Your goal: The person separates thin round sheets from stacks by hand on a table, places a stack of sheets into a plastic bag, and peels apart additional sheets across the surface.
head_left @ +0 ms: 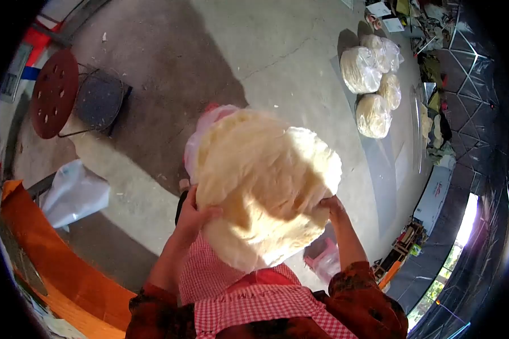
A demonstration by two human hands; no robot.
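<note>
A large, roughly round, cream-coloured soft pad (pixel 260 181), like fibre wadding, is held up in front of my body between both hands. My left hand (pixel 195 216) grips its left edge, with the thumb lying over the near face. At the opposite edge, my right hand (pixel 335 208) pinches the pad; part of those fingers is hidden behind it. Bright light falls on its right side and lower part. Behind its upper left edge shows a pink plastic bag (pixel 197 138). Another pink bag (pixel 325 263) lies low, below my right hand.
Several clear bags of pale material (pixel 373 116) stand on the concrete floor at the right. To the left are a red-brown round stool (pixel 55 93) and a dark seat (pixel 100 99). An orange curved panel (pixel 62 260) and a whitish plastic sheet (pixel 76 192) are at lower left.
</note>
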